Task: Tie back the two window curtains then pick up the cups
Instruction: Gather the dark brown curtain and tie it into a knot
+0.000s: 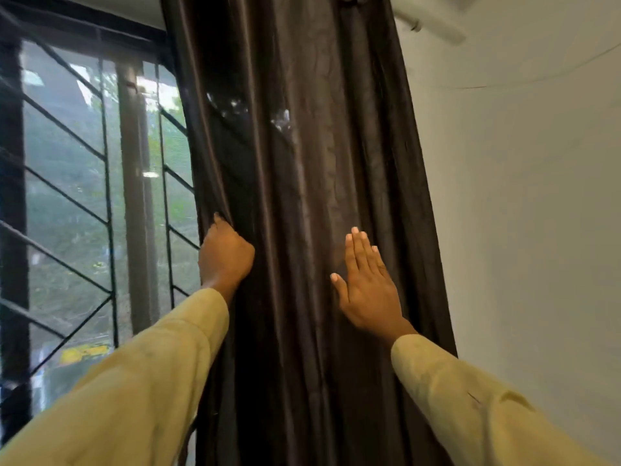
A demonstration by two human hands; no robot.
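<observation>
A dark brown satin curtain (302,183) hangs bunched in long folds down the middle of the head view, from the top edge to the bottom. My left hand (225,255) is closed on the curtain's left edge at about mid-height, fingers curled into the fabric. My right hand (366,284) lies flat against the front of the curtain to the right, fingers straight and together, thumb out. Both arms wear pale yellow sleeves. No cups and no second curtain are in view.
Left of the curtain is a window (77,183) with a black metal grille (104,203) and greenery outside. A plain white wall (524,196) fills the right side, with a thin wire across it and a ceiling fan blade (433,26) at the top.
</observation>
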